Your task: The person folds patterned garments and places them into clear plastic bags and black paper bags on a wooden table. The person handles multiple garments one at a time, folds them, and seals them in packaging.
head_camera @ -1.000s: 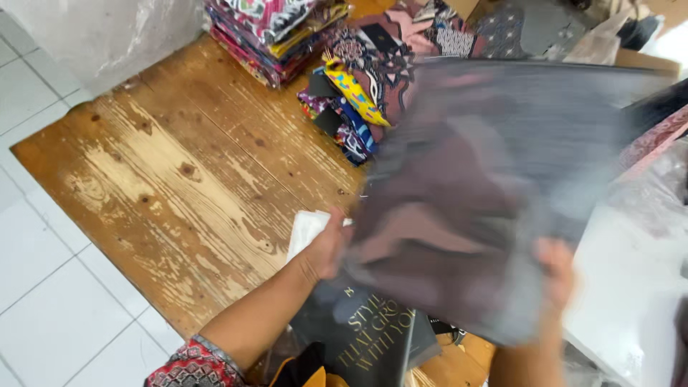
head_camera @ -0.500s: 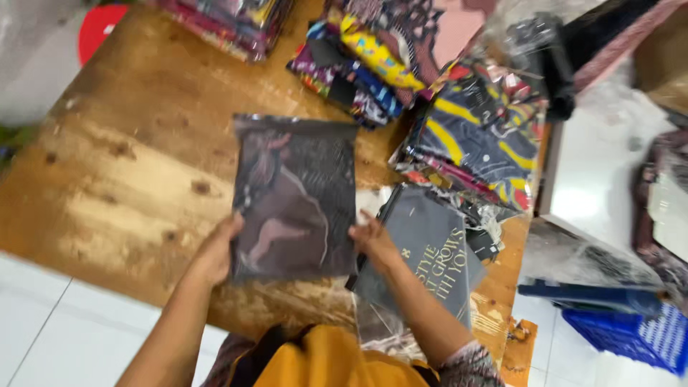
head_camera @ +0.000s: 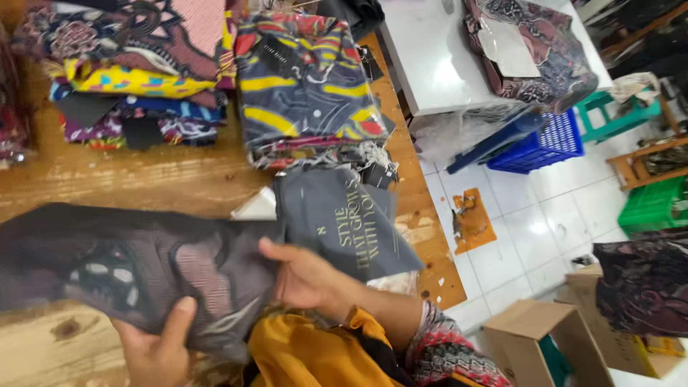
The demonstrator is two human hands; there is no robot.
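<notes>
My fingers (head_camera: 269, 249) of both hands clamp dark bagged batik cloth (head_camera: 136, 269); grey printed bag (head_camera: 344, 222) just beyond right fingertips; bagging looks done, stacking left.

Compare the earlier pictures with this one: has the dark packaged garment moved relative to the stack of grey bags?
Yes. The dark packaged garment was held up over the grey bags; it now lies lower, to their left, against the wooden table.

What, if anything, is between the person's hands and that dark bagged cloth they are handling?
Nothing visible. The left hand grips the near edge of the dark bagged cloth and the right hand presses directly on its right end, above the wooden table.
</notes>
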